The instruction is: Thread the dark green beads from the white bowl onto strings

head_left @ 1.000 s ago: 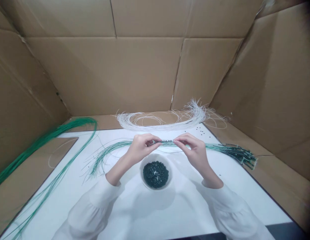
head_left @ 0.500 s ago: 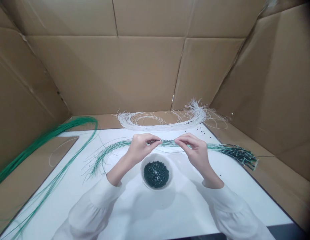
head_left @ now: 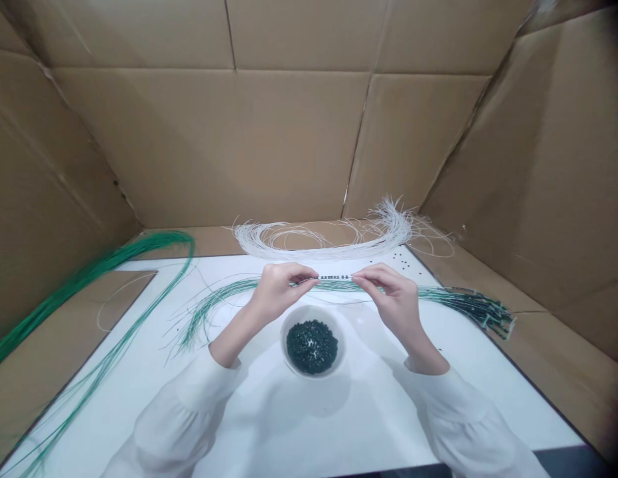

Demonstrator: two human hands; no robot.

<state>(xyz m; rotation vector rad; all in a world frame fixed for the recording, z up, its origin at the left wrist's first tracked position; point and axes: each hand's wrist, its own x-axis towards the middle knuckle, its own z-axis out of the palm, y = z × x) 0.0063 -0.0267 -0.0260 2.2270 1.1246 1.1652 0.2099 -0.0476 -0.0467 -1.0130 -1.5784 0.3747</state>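
Observation:
Both hands hold a short stretch of string with several small dark beads (head_left: 333,277) threaded on it, level above the table. My left hand (head_left: 283,290) pinches it at the left end, thumb against fingertips. At the right end my right hand (head_left: 391,293) pinches it the same way. Just below and between the hands stands a white bowl (head_left: 287,355) filled with dark green beads (head_left: 311,346). Behind the hands lies a bundle of green strings (head_left: 229,289), its right end carrying many dark beads (head_left: 480,309).
White strings (head_left: 328,254) lie in a loose curve at the back. Long green strings (head_left: 114,262) run down the left side. Loose dark beads (head_left: 407,263) are scattered at the back right. Cardboard walls (head_left: 204,146) enclose the white table (head_left: 299,431).
My hands have drawn slightly apart, so more of the beaded string shows between them. The beads now sit with small gaps at the right. The bowl and bundles have not moved.

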